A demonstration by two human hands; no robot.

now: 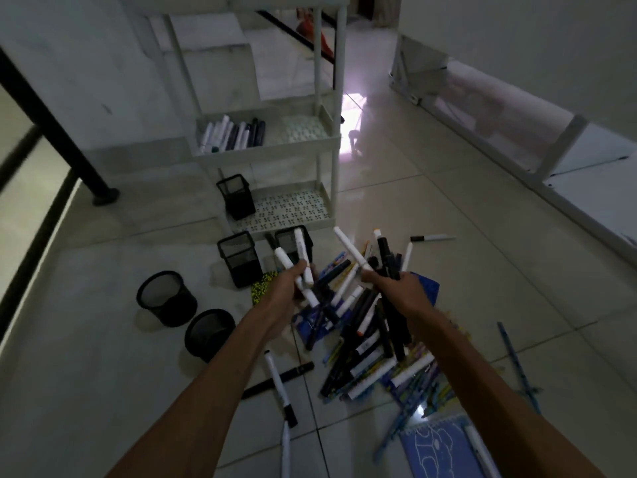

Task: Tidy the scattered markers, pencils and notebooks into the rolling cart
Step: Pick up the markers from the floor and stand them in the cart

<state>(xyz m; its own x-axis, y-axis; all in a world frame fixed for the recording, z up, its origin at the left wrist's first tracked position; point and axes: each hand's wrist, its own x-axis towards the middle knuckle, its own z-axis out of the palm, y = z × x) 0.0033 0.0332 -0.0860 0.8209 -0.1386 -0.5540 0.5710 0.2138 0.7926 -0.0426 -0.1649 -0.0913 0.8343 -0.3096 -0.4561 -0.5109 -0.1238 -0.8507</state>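
Many black and white markers [362, 326]

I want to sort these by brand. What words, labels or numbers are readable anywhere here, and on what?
No text can be read.
Markers in the floor pile: label patches on the barrels, too blurred.
Blue notebook: a white outline drawing only, no words.
Markers on the cart shelf: too small and dim.

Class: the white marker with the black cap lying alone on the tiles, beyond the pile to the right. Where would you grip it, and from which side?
Pinch the lone white marker with the black cap mid-barrel, from above. It lies flat, crosswise, bare floor tiles around it.
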